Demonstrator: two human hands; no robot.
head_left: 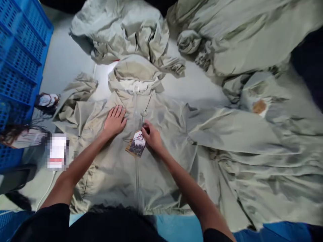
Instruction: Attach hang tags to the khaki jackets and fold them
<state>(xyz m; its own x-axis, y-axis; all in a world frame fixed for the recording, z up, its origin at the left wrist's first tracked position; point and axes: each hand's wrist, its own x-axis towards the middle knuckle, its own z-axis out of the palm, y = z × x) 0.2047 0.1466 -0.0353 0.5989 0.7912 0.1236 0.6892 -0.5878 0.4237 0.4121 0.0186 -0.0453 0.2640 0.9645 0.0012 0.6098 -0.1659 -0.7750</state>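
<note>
A pale grey-green hooded jacket (118,181) lies spread on the table, front side up, its zip running down the middle and its hood pointing away from me. My left hand (115,121) rests flat on the chest at the left of the zip, fingers stretched out. Just right of the zip, my right hand (152,135) pinches the dark cord of a hang tag (137,145). The tag shows a printed dark tree scene and lies over the zip, with a brown card partly under it.
Blue plastic crates (27,43) stand at the left. Bundles of tags (25,136) lie beside them, near a blurred phone-like device (57,151) with a white cable. More jackets (121,27) are heaped at the back, and further garments (272,134) cover the right side.
</note>
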